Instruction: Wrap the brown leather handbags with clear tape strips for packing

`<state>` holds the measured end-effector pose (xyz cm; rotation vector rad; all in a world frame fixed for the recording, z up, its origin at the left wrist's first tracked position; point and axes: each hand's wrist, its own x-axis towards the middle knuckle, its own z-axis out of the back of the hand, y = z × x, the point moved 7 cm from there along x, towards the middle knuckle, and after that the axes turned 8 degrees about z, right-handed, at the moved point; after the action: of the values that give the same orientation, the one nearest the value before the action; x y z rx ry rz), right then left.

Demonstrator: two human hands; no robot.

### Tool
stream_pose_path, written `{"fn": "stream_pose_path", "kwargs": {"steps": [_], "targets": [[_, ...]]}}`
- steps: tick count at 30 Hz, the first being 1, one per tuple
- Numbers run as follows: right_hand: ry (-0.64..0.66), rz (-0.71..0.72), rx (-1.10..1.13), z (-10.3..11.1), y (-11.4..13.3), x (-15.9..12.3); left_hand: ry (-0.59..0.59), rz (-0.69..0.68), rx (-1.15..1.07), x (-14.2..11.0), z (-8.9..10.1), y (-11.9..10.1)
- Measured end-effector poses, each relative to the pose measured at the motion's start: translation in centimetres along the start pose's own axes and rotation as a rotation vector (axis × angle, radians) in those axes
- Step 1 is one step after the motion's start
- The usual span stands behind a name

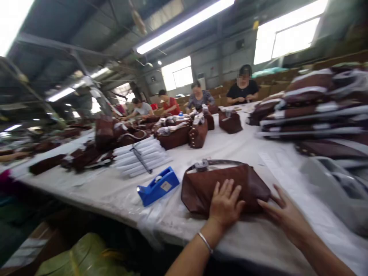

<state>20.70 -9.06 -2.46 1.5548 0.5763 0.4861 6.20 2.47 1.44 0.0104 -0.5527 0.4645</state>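
A brown leather handbag (201,188) lies on the white-covered table in front of me, its strap and some wrapping along the top edge. My left hand (225,203), with a silver bangle at the wrist, rests flat on the bag's front, fingers spread. At the bag's right end is my right hand (283,211), thumb and fingers apart, the fingertips touching or very close to its corner. To the left of the bag stands a blue tape dispenser (159,186).
Rolled white packing (140,157) lies behind the dispenser. More brown bags (175,134) stand farther back, and wrapped bags (313,111) are stacked at right. A grey plastic bin (330,191) sits near my right arm. Several people (243,88) work across the table.
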Motion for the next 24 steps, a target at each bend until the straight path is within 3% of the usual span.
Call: {"fn": "stream_pose_path", "kwargs": {"steps": [4, 8, 15, 19, 24], "targets": [[-0.015, -0.058, 0.031, 0.0, 1.2, -0.1, 0.002, -0.081, 0.022, -2.2, 0.1, -0.2], [0.016, -0.094, 0.025, -0.6, 2.5, -0.1, -0.026, -0.042, 0.119, -4.2, 1.6, 0.7], [0.128, -0.077, 0.072, -2.1, 5.6, 0.2, -0.178, -0.062, 0.188, -3.2, 2.9, 3.2], [0.247, 0.019, -0.063, -1.8, 6.0, 0.7, -0.208, -0.084, 0.135, -2.8, 3.0, 3.9], [0.125, 0.299, -0.369, 2.0, 9.0, -0.4, -0.25, -0.08, 0.101, -3.4, 2.7, 4.3]]}}
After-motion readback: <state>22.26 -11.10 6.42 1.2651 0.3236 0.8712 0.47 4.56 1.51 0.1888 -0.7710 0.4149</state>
